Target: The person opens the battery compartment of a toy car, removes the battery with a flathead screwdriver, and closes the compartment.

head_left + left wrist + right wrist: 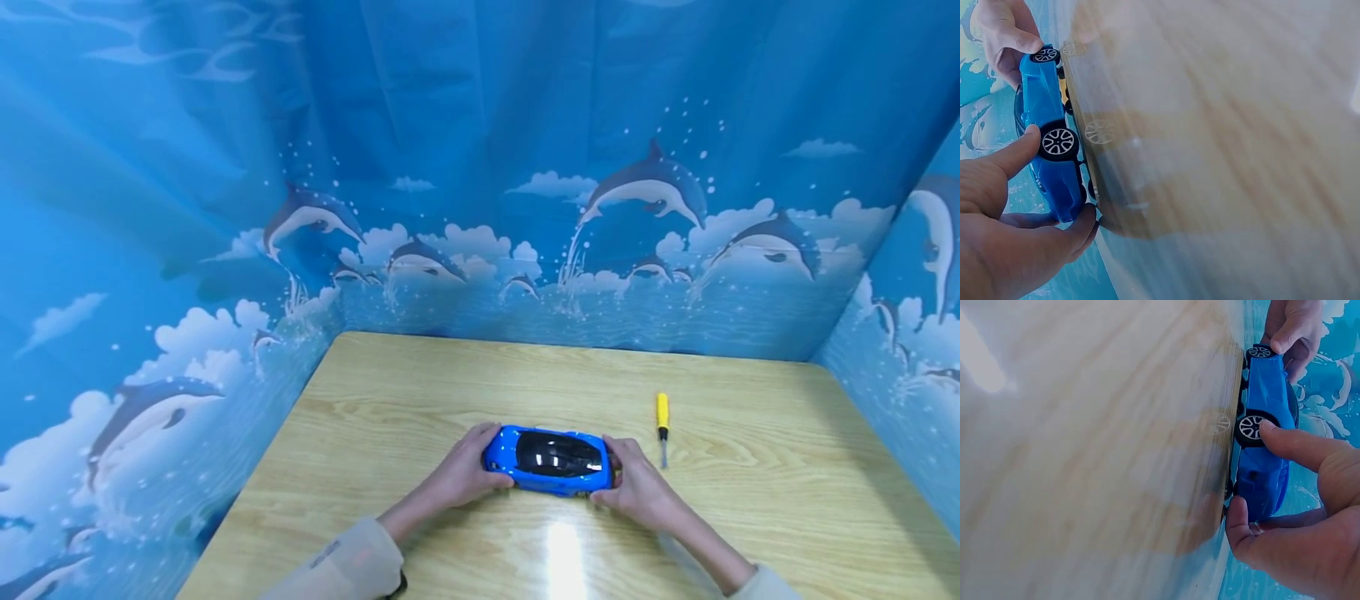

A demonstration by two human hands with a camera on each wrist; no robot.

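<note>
A blue toy car point(551, 461) with a black roof and windshield is held level, close over the wooden table, its ends pointing left and right. My left hand point(474, 467) grips the left end; in the left wrist view its thumb presses beside a silver-spoked wheel point(1059, 142) and the fingers curl round the bumper. At the other end my right hand point(633, 487) grips the car, its thumb on a wheel point(1252, 428) in the right wrist view and its fingers bent under the bumper. The far side of the car is hidden.
A screwdriver point(663, 421) with a yellow handle lies on the table point(420, 375), just beyond the right hand, its tip toward me. Blue dolphin-print curtains point(480, 167) hang along the table's back and sides. The glossy tabletop reflects light near the front.
</note>
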